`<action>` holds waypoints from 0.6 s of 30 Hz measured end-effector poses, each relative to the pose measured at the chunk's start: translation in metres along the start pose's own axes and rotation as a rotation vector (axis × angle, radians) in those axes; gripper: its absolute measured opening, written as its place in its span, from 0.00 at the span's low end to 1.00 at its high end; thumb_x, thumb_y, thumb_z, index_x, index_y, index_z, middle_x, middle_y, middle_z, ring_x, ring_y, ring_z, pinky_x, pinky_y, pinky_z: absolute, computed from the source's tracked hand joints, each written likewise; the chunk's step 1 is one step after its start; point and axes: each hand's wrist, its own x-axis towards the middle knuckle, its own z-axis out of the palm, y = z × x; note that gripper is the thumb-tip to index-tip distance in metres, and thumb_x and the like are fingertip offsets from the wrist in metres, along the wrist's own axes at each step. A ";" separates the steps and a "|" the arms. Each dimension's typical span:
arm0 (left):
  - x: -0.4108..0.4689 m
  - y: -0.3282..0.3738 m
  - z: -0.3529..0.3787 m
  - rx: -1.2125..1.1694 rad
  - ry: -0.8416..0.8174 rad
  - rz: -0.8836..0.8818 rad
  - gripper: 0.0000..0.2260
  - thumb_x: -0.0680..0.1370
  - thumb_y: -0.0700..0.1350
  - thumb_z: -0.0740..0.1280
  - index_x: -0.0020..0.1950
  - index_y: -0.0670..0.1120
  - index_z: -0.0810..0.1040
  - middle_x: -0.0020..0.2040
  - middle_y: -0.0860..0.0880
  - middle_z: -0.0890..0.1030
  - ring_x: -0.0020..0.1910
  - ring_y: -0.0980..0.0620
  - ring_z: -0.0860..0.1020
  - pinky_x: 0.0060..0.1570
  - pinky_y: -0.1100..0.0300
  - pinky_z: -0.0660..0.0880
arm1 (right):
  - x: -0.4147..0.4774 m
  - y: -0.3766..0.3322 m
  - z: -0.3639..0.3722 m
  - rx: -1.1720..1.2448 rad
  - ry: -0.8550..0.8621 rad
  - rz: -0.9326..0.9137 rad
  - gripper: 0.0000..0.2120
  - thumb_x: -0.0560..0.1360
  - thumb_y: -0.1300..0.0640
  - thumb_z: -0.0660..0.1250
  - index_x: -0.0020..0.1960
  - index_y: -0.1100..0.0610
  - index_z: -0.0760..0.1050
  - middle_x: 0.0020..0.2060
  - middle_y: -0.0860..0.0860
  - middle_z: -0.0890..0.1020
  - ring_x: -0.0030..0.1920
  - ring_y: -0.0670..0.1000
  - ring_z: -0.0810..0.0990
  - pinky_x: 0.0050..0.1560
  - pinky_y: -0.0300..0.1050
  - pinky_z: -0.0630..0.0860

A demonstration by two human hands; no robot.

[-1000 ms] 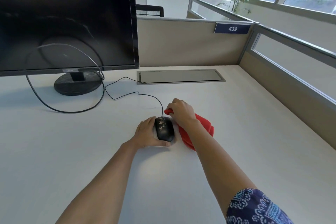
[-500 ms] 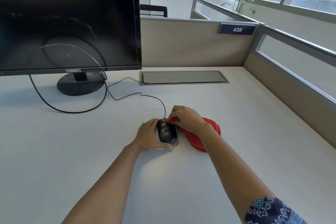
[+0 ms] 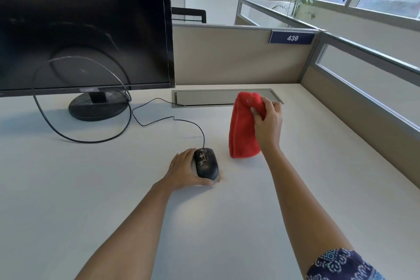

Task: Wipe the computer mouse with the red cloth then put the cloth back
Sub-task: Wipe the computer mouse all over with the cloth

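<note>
Head view of a white desk enclosed by beige partition panels, one bearing a blue plate numbered 439. A dark monitor on a round black stand occupies the far left; a thick black cable loops in front of the stand. A rectangular cable hatch is set into the desk at the far centre. The thin cord of the black computer mouse runs from the mouse toward the hatch; nothing lies between mouse and cloth. The left hand rests on the desk and cups the mouse from its left side, thumb curled round the near end, fingers along the left flank. The right hand is raised above the desk, to the right of the mouse, fingers closed on the upper part of the red cloth, which hangs down folded, well apart from the mouse; whether its lower edge touches the desk cannot be told. A patterned blue sleeve covers the right upper arm.
</note>
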 end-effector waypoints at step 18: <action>0.019 0.060 -0.049 -0.734 0.053 0.006 0.44 0.63 0.75 0.63 0.73 0.52 0.65 0.74 0.52 0.66 0.70 0.57 0.64 0.70 0.56 0.58 | -0.008 -0.017 0.019 0.253 -0.084 0.019 0.06 0.75 0.53 0.67 0.50 0.53 0.76 0.37 0.42 0.79 0.35 0.38 0.74 0.39 0.32 0.70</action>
